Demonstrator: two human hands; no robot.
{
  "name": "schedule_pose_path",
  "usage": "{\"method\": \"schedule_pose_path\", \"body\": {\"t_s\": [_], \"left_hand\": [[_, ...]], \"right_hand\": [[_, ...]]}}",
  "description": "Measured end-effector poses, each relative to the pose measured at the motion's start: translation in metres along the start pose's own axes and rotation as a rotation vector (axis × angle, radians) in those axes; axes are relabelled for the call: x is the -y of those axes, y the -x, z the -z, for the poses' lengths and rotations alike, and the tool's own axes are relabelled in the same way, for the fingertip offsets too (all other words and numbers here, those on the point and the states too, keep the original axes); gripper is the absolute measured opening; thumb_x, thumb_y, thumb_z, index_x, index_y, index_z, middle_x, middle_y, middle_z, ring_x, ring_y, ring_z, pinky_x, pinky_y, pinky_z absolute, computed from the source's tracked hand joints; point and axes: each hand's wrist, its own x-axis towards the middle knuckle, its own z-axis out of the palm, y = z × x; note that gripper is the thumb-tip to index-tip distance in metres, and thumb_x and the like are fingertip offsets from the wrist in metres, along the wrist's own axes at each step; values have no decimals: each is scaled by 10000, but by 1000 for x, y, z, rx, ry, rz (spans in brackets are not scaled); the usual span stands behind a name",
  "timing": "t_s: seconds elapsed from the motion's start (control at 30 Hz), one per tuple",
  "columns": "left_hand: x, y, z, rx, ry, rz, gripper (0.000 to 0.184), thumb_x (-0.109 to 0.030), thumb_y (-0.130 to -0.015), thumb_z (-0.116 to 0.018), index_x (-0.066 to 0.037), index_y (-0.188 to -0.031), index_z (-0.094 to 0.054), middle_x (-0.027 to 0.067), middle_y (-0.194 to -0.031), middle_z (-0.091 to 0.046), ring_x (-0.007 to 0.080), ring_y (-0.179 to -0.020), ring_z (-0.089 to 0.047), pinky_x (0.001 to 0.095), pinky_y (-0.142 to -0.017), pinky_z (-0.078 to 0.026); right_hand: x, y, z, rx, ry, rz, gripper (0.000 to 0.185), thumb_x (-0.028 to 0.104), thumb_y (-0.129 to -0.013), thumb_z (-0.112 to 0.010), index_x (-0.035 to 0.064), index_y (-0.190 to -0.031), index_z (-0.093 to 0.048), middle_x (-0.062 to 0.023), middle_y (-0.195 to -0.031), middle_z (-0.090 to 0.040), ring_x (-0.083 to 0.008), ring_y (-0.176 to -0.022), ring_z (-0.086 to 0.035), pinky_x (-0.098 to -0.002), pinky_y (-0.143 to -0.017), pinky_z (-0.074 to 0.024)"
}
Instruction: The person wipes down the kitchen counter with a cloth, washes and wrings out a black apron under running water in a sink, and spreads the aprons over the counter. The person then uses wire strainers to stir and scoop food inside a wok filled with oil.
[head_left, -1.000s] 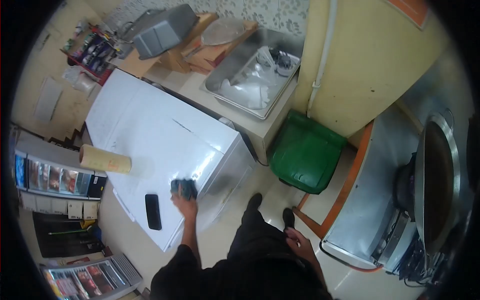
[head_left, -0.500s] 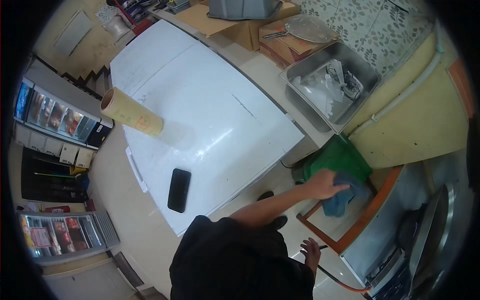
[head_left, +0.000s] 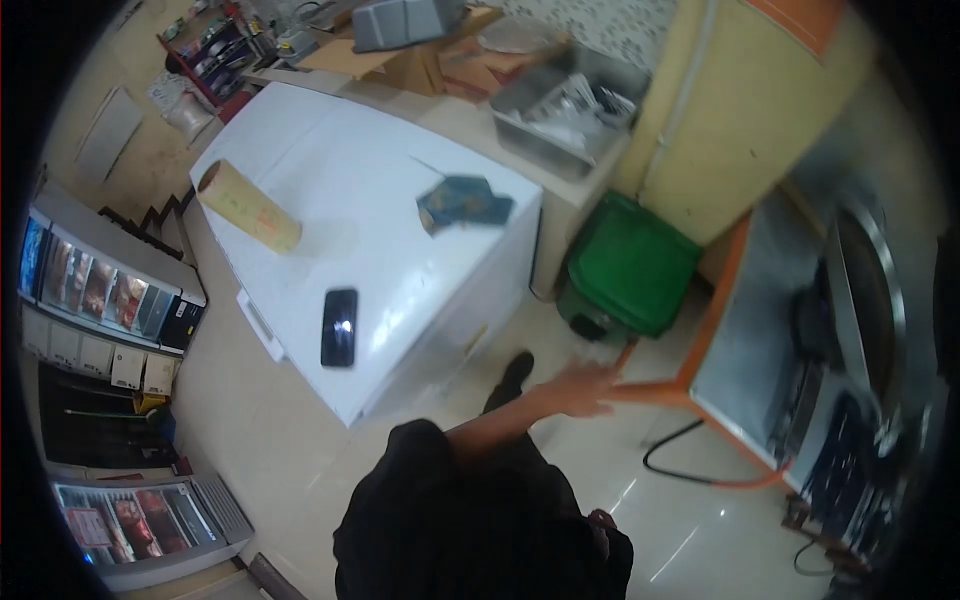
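My left hand [head_left: 578, 391] is stretched out to the right, its fingers apart and blurred by motion. It holds nothing and is nearest to the orange frame [head_left: 655, 393] of a metal-topped stand; whether it touches the frame I cannot tell. Low beside my dark clothing, only a small part of my right hand [head_left: 602, 522] shows, and its fingers are mostly hidden. A crumpled blue-grey cloth [head_left: 464, 203] lies on the white chest freezer [head_left: 370, 200]. On the same lid are a black phone [head_left: 340, 328] and a yellowish cardboard tube [head_left: 250, 207].
A green lidded bin [head_left: 635, 265] stands between the freezer and the stand. Behind the freezer, a steel basin [head_left: 555, 140] with utensils rests on a ledge beside cardboard boxes [head_left: 400, 72]. A large metal pan [head_left: 868, 290] leans at the right. Lit display fridges [head_left: 100, 270] line the left.
The cloth has left my left hand and now lies on the freezer lid. That hand has moved down and left. My right hand has drawn in towards my body. The view has shifted.
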Motion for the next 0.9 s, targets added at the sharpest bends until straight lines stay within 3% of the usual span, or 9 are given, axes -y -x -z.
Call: {"method": "schedule_pose_path", "body": {"t_s": [0.07,0.17,0.23,0.33,0.5,0.67,0.73,0.83,0.9], "left_hand": [[-69,-3,-74,493,-108,-168,603,-381,-747,-669,-60,-1228,-497,162,-1248,-519,314,-1155,-494,479,-957,-368],[-163,6,-158,596,-78,-362,633,-395,-752,-664,-60,-1257,-480,164,-1228,-540,327,-1131,-513,435,-942,-399],[-208,9,-186,600,-56,-420,628,-398,-757,-662,-59,-1255,-485,174,-1208,-553,339,-1120,-516,412,-933,-411],[-250,-6,-224,633,5,-510,609,-404,-766,-656,-36,-1229,-507,203,-1165,-570,354,-1094,-528,400,-918,-426],[-335,-76,-271,691,-277,-484,690,-465,-785,-642,-8,-1270,-461,208,-1199,-557,343,-1109,-535,382,-931,-424],[-466,-186,-354,756,-304,-584,685,-471,-773,-636,-33,-1271,-466,187,-1181,-574,330,-1108,-540,379,-923,-428],[-528,-224,-393,685,-242,-716,681,-464,-777,-633,-45,-1283,-455,177,-1166,-586,328,-1087,-554,373,-909,-436],[-640,-274,-440,663,-135,-751,600,-448,-783,-628,-45,-1216,-528,168,-1098,-623,324,-1056,-574,365,-898,-444],[-687,-331,-468,666,-205,-550,516,-421,-775,-660,-22,-1096,-597,174,-1058,-638,294,-995,-606,357,-847,-466]], "right_hand": [[9,69,7,-59,-59,29,414,253,-851,-603,18,-1183,-530,-118,-978,-633,-196,-806,-634,-295,-578,-478],[-89,94,28,-79,-219,160,401,280,-878,-581,29,-1186,-530,-83,-972,-619,-175,-809,-617,-290,-596,-475],[-65,138,74,-74,-479,-6,396,289,-889,-566,33,-1189,-530,-68,-974,-613,-161,-814,-608,-285,-605,-477],[-66,143,172,-147,-343,195,422,292,-889,-557,3,-1195,-530,-56,-942,-627,-141,-806,-596,-267,-651,-477],[-104,122,362,-804,-347,394,375,264,-851,-594,4,-1121,-583,-171,-936,-658,-237,-888,-631,-324,-787,-491],[-262,124,418,-989,-289,-161,439,305,-838,-597,0,-1152,-570,-215,-1050,-626,-324,-984,-605,-377,-857,-474],[-380,111,370,-999,-193,-382,390,373,-823,-588,22,-983,-646,-183,-973,-655,-332,-940,-614,-403,-823,-476],[-488,166,298,-833,-273,-701,381,377,-818,-585,34,-971,-648,-176,-939,-650,-338,-900,-608,-410,-788,-476],[-515,208,276,-734,-424,-848,375,380,-814,-583,43,-963,-649,-171,-917,-647,-342,-873,-604,-414,-764,-475]]}}
